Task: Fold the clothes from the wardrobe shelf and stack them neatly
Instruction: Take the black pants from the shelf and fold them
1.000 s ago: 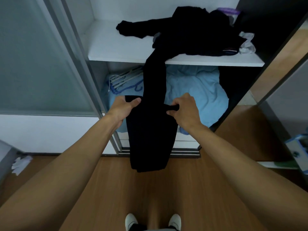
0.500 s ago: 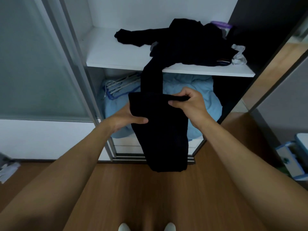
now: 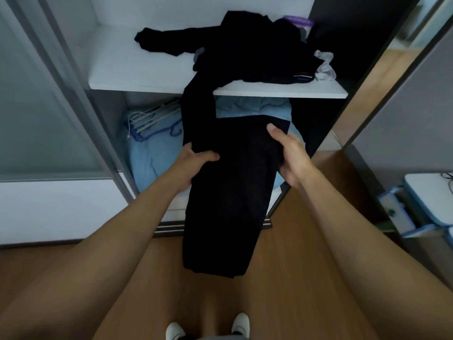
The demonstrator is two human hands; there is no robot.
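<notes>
A long black garment [image 3: 228, 192] hangs in front of me, folded over in a broad panel. One narrow part of it still runs up over the edge of the white wardrobe shelf [image 3: 137, 69]. My left hand [image 3: 193, 163] grips the garment's left edge with the thumb on top. My right hand [image 3: 289, 153] holds its upper right edge. On the shelf lies a heap of more black clothes [image 3: 250, 50], crumpled, with one sleeve stretched out to the left.
A pale crumpled cloth [image 3: 324, 66] lies at the shelf's right end. Below the shelf sit light blue bedding [image 3: 157, 155] and several hangers [image 3: 152, 119]. A sliding glass door [image 3: 36, 106] stands on the left. A blue and white stand [image 3: 421, 204] is at the right, on a wooden floor.
The black garment now forms a wider folded panel. My right hand has shifted to its right edge and my left hand grips the left edge lower down.
</notes>
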